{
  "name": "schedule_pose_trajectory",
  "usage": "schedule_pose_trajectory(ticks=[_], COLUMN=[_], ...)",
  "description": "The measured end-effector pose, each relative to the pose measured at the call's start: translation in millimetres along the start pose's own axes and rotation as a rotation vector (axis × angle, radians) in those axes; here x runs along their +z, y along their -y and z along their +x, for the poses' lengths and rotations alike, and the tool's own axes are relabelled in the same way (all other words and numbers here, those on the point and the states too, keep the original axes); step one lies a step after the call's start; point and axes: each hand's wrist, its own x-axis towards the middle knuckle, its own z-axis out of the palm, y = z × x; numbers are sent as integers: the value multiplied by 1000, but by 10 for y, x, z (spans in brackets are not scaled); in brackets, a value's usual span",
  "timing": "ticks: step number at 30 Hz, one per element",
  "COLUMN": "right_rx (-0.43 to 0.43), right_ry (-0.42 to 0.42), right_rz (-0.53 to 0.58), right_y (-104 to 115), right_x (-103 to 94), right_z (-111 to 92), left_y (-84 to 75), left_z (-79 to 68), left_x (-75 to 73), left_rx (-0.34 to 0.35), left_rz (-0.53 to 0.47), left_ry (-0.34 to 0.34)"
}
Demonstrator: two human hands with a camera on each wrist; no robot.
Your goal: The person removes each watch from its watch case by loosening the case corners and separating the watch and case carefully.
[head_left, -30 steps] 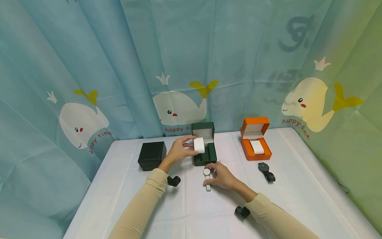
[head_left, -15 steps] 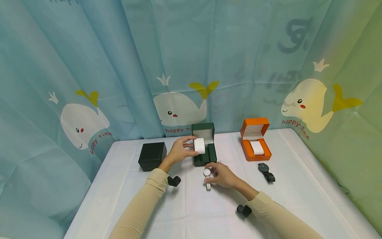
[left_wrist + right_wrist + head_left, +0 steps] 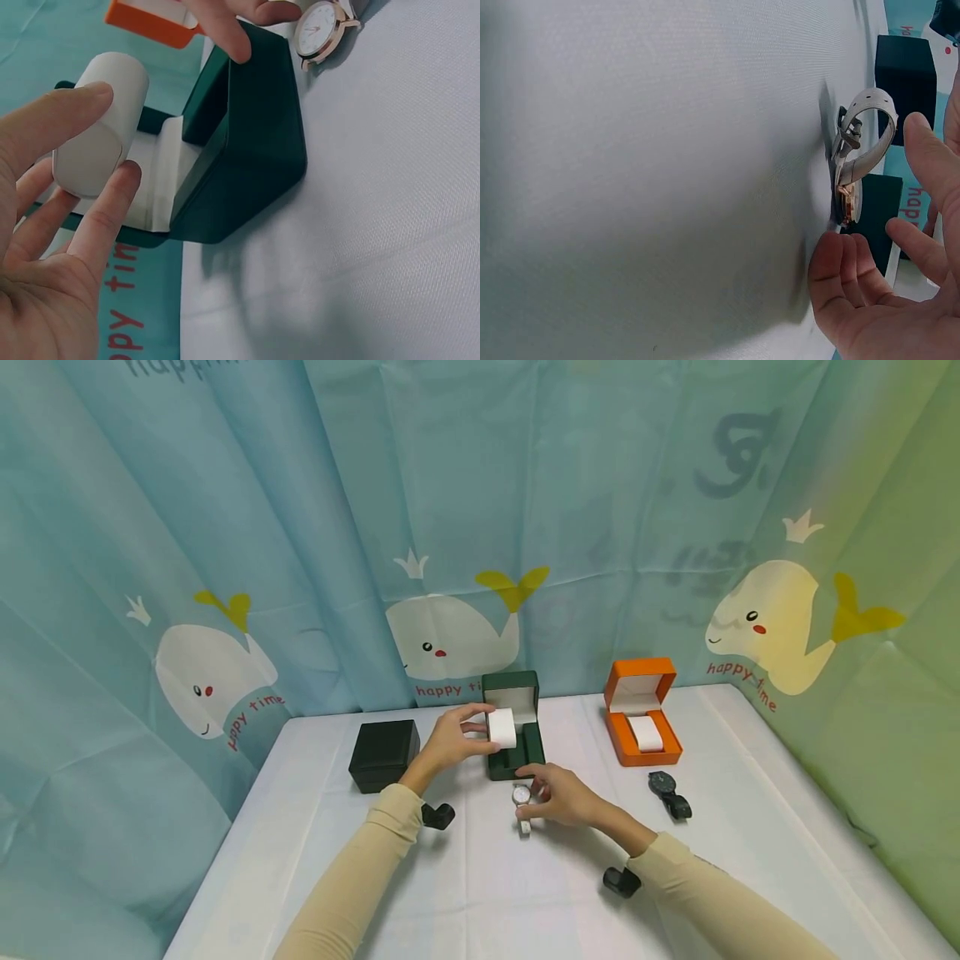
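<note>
My left hand (image 3: 452, 739) holds a white watch pillow (image 3: 501, 728) between thumb and fingers, raised over the open green watch box (image 3: 534, 743). The pillow's rounded side and flat end show in the left wrist view. A watch with a white dial and pale strap (image 3: 521, 797) lies on the table just in front of that box, its strap looped and buckled in the right wrist view. Around the watch, my right hand (image 3: 562, 795) has its thumb and fingers spread. The fingertips are close to the case; whether they touch it I cannot tell.
To the left stands a closed black box (image 3: 384, 756). At the right are an open orange watch box (image 3: 643, 714) with a white pillow inside and a black watch (image 3: 670, 795) lying in front. A printed curtain (image 3: 600, 527) hangs behind the white table (image 3: 495, 902).
My right hand has shifted slightly, its thumb and fingers spreading wider around the watch, and its wrist has moved a little right. The left hand and the pillow stay in place.
</note>
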Motion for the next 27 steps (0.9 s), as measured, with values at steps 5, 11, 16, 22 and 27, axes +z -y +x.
schedule_pose_trajectory(ticks=[5,11,16,22,27], right_rx=[5,7,16,3,6], right_ry=[0,3,5,-7,-16], right_rz=[-1,0,-1,-6,-16], right_y=[-10,-13,-14,-5,6], right_x=[5,14,12,9,10], right_z=[1,-4,-11,-23,-34], left_y=[-90,-99,19,28,38], left_z=[-32,-22,17,12,20], left_x=[8,4,27,39,60], left_rx=[-9,-36,-22,-9,-19], left_rz=[-13,9,1,6,38], left_ry=[17,32,7,1,12])
